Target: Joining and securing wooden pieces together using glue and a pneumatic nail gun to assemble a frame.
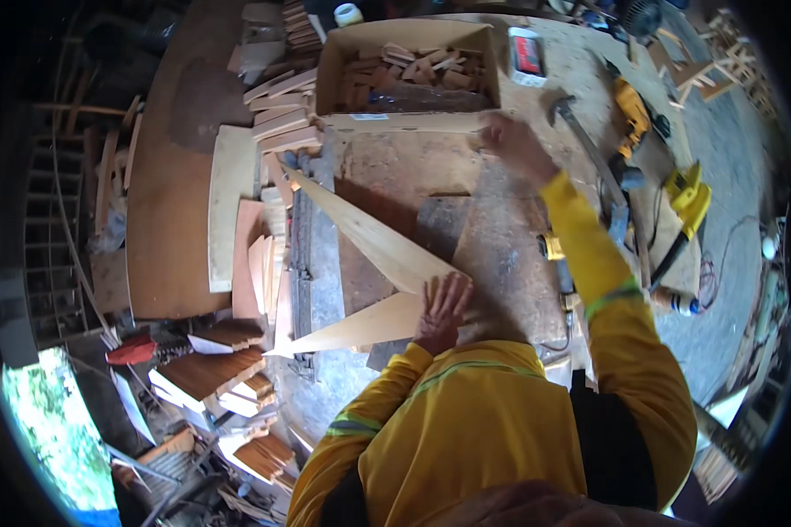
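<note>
The left hand [444,309], spread, seemingly steadied the pale boards [373,246]; the right hand [517,145], state unclear, was beside the far carton [400,126]. Next, firm holding seemed needed.

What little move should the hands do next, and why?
I'd maybe bring the right hand down to steady the lower wooden piece. The left hand lies over one end of it and of the upper wooden piece, while their pointed ends have no hand on them. The right hand is up by the cardboard box, too blurred to tell whether it holds anything.
</note>
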`<state>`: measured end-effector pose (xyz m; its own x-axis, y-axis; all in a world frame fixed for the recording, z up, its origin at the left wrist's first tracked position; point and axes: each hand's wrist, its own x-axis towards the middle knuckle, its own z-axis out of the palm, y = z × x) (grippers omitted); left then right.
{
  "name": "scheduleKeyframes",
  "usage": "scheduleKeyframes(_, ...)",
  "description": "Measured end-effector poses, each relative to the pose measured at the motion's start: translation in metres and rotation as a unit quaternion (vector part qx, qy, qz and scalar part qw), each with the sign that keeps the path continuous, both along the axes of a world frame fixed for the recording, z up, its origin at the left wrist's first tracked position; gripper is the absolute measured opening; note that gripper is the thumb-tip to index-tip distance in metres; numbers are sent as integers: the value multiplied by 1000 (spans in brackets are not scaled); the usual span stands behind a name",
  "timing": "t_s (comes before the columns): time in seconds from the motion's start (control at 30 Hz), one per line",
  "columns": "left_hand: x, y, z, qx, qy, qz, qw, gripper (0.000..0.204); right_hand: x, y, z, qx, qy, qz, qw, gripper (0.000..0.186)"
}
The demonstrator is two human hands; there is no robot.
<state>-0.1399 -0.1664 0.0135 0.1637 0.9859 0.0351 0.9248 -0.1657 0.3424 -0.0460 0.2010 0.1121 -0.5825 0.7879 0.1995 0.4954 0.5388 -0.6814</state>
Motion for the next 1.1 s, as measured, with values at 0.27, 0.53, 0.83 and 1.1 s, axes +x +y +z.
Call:
scheduleKeyframes(0.27,10,41,-2,-13,-71,-10,997,81,-80,219,-122,293,-337,29,895,26)
scheduleKeyframes(0.53,-19,42,69,-34,-110,20,993,76,-42,7,50,-359,153,-51,919,44)
scheduleKeyframes(0.83,-14,53,60,54,-153,-33,986,69,19,-274,-218,-562,360,-25,744,35)
scheduleKeyframes(1.1,-7,47,18,31,-31,-63,997,79,59,-278,-157,-259,261,-86,926,45)
